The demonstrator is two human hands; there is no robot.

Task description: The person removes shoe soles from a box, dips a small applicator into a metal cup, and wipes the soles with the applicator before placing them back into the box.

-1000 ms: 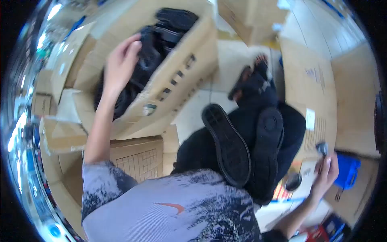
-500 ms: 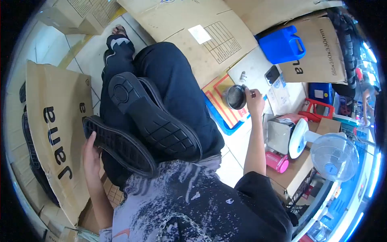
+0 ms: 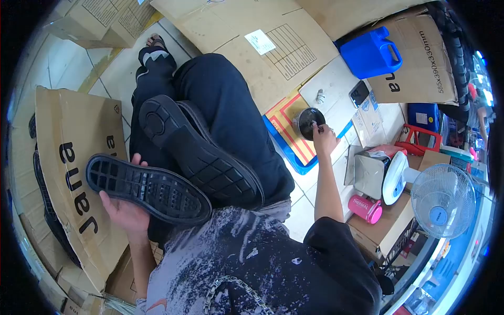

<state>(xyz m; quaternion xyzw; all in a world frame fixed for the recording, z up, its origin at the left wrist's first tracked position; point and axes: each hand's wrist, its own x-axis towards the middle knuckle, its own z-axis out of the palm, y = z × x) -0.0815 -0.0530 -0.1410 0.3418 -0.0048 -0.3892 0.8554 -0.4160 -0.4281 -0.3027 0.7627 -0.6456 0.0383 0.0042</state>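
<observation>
Fingers of the left hand clamp a black sole along both edges, its ribbed hollow side up over the legs. The right hand's fingers reach into a dark cup; whether they grip anything there, I cannot tell. The step in hand looks like dipping into the cup; the next move seems to call for a steady sole. Beside it lies a second sole, tread up; further left stands a cardboard box.

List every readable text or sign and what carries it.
"Jana" or "Jaua": left carton
Lone "a", rest hidden: same carton
"585x390x330mm", and "na" or "ua": right carton
"THERMAL": pink mug
Orange swoosh: shirt
Too small or blurred: white label, printed grid, fan badge
</observation>
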